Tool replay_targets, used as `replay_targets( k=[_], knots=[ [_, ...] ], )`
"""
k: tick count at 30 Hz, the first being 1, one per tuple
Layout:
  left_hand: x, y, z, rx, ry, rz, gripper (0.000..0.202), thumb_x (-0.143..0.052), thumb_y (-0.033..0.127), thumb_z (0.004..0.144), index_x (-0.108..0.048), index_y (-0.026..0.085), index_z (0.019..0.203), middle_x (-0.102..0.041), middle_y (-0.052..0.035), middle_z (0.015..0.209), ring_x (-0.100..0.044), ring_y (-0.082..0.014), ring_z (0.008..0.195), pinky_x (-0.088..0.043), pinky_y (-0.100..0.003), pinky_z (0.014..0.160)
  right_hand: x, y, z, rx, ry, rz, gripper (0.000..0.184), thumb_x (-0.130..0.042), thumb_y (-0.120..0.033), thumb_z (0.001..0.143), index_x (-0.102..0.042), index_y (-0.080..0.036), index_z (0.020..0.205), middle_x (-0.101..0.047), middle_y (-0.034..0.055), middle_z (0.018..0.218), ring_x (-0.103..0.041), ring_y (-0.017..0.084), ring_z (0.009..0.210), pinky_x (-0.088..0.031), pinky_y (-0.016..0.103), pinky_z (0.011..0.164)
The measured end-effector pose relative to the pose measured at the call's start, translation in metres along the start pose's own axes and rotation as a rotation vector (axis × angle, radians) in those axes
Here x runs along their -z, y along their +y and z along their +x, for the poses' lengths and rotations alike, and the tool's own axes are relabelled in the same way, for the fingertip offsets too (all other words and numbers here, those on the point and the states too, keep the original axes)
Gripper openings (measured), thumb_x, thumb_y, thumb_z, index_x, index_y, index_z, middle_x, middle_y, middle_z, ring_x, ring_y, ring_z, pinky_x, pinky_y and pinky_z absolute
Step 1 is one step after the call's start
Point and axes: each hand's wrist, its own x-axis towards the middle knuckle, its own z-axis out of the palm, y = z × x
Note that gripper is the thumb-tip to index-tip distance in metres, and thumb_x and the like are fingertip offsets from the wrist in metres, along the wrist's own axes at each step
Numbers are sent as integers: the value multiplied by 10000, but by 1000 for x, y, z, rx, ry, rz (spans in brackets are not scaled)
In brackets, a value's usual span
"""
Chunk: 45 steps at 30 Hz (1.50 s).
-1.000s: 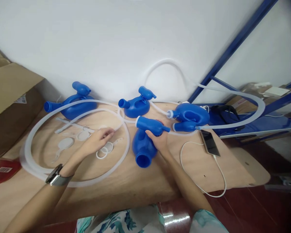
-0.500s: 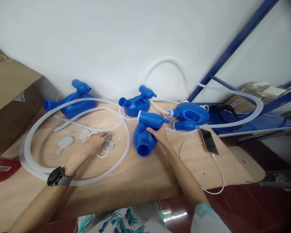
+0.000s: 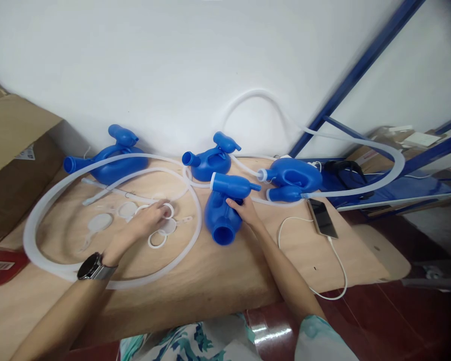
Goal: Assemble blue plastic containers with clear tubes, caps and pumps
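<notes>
My left hand [image 3: 153, 216] pinches a white plastic ring [image 3: 168, 211] just above the table. Under and beside it lie another white ring [image 3: 157, 239], a translucent cap with a strap [image 3: 169, 226] and more caps [image 3: 100, 221]. My right hand [image 3: 245, 210] is closed around a blue urinal bottle [image 3: 218, 213], its open mouth facing me. Across the top of that bottle lies a blue funnel-shaped piece [image 3: 231, 185] with a white ring at its wide end. Part of my right fingers is hidden behind the bottle.
Further blue urinal bottles [image 3: 126, 165] stand along the wall. Clear tubing [image 3: 33, 220] coils round my left hand and arcs up at the right. A phone [image 3: 323, 218] with a white cable lies right. A cardboard box [image 3: 18, 135] is at the left; a blue metal frame [image 3: 357, 80] rises right.
My left hand has lifted a white ring off the pile, up and slightly right. My right hand still holds the bottle in nearly the same place.
</notes>
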Motion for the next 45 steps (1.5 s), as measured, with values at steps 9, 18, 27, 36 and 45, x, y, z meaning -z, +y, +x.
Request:
replay_targets(
  k=[9, 18, 27, 36, 45],
  knots=[
    [30, 50, -21, -267, 310, -202, 314, -584, 452, 1036, -729, 202, 912, -608, -143, 1525, -687, -313, 1265, -559, -452, 1072, -16, -19, -23, 89, 191, -265, 526, -700, -647, 903, -714, -263, 1262, -715, 107, 1352, -528, 355, 1425, -315, 601, 1258],
    [20, 107, -37, -463, 292, -267, 170, -624, 352, 1050, -727, 220, 1018, -611, -95, 1556, -664, -275, 1338, -554, -400, 1102, -2, -40, -40, 74, 94, -493, 489, -659, -697, 927, -751, -292, 1184, -772, 120, 1235, -533, 431, 1407, -221, 717, 1235],
    [29, 97, -38, -289, 189, -334, 585, -712, 549, 963, -633, 284, 1479, -708, -72, 1437, -732, -299, 1228, -622, -379, 985, 43, -67, -60, 122, -150, -558, 612, -911, -642, 705, -758, -298, 1188, -676, 117, 1310, -529, 441, 1371, -391, 657, 1202],
    [29, 89, -34, -225, 311, -351, 576, -716, 600, 948, -694, 264, 1416, -735, -75, 1393, -743, -291, 1191, -602, -407, 1048, 64, -56, -55, 109, -261, -554, 724, -962, -587, 656, -687, -277, 1249, -612, 115, 1338, -608, 396, 1287, -524, 615, 1119],
    [41, 88, -9, -186, 289, -433, 680, -721, 689, 897, -702, 240, 1407, -710, -107, 1425, -751, -306, 1129, -640, -436, 966, 42, -29, -54, 198, -124, -401, 848, -912, -631, 715, -599, -275, 1418, -668, 138, 1358, -651, 402, 1292, -530, 610, 1139]
  ],
)
